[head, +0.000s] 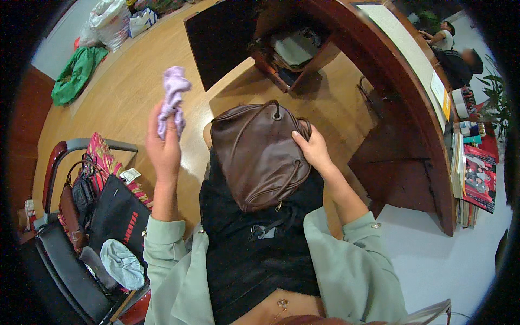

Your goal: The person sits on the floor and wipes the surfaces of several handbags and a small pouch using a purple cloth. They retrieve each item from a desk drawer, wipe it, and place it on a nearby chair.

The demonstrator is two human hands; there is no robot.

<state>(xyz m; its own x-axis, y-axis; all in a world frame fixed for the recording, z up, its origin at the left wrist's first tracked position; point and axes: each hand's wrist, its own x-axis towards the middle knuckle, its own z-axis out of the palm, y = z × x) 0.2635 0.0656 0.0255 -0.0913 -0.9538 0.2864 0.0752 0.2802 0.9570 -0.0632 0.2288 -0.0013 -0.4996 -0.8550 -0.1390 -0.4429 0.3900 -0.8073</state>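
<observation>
A brown leather handbag [264, 150] rests on the lap, over black clothing, with its cord handles threaded through metal eyelets. My right hand [315, 148] grips the bag's right edge beside the looped handle, thumb on the leather. To the left of the bag, my left hand [164, 142] is raised and holds a crumpled lilac cloth [174, 97] between thumb and fingers. The cloth does not touch the bag. Whether anything is inside the bag cannot be seen.
On the left, a chair [69, 264] holds bags and a pale blue cloth cap [122, 262]. An open cabinet [284, 77] stands ahead. A curved wooden counter [422, 93] runs along the right, with magazines [479, 178] by it. Plastic sacks [107, 24] lie far left; two people are beyond the counter.
</observation>
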